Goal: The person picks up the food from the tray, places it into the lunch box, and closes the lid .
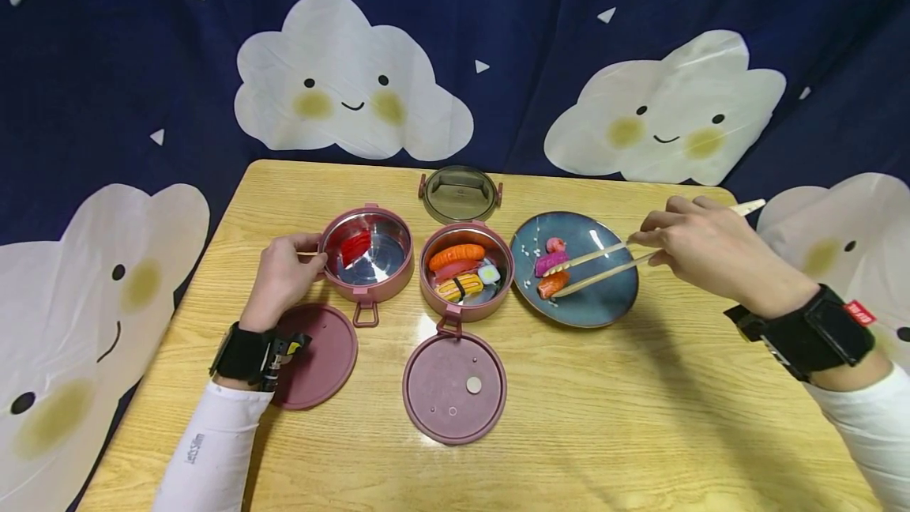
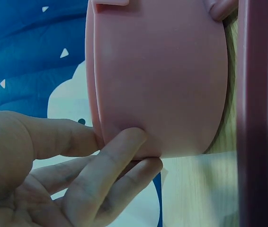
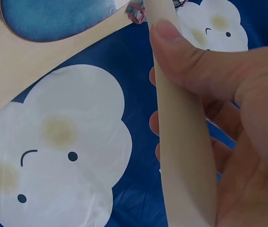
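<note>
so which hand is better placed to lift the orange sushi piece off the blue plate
Right, likely. The right hand already holds the chopsticks, whose tips sit at the orange sushi piece on the blue plate. The left hand grips the pink container.

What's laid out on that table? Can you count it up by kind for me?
Pink round containers: 2 (left one, held by the left hand; middle one)
Lids: 3 (pink, pink, grey)
Blue plate: 1
Chopsticks, in the right hand: 1 pair
Total: 7
</note>
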Demonstrator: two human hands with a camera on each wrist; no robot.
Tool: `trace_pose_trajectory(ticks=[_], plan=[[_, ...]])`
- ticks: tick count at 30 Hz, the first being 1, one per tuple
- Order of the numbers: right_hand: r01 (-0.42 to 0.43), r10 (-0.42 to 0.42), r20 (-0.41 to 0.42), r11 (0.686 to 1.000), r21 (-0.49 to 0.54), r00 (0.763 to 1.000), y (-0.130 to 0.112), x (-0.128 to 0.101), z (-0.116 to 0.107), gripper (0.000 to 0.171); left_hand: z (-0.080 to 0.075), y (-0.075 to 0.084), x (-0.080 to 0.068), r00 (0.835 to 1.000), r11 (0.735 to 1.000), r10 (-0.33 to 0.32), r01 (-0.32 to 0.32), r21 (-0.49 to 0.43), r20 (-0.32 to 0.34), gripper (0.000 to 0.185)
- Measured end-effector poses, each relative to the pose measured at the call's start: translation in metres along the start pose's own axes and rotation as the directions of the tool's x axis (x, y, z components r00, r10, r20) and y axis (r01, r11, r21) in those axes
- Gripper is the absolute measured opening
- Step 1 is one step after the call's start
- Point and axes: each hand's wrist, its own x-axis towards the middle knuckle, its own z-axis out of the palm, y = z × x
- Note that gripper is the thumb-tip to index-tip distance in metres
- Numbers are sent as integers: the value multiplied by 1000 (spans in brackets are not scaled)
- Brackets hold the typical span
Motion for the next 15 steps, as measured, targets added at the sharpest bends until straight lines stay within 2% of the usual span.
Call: trace_pose_trajectory(ticks=[10, 15], plan=[[23, -24, -22, 999, -28, 999, -2, -1, -4, 37, 0, -1, 0, 1000, 1000, 3, -3, -1, -2, 40], [35, -37, -58, 999, -31, 998, 2, -1, -6, 35, 0, 0, 0, 1000, 1000, -1, 1, -3, 2, 40]])
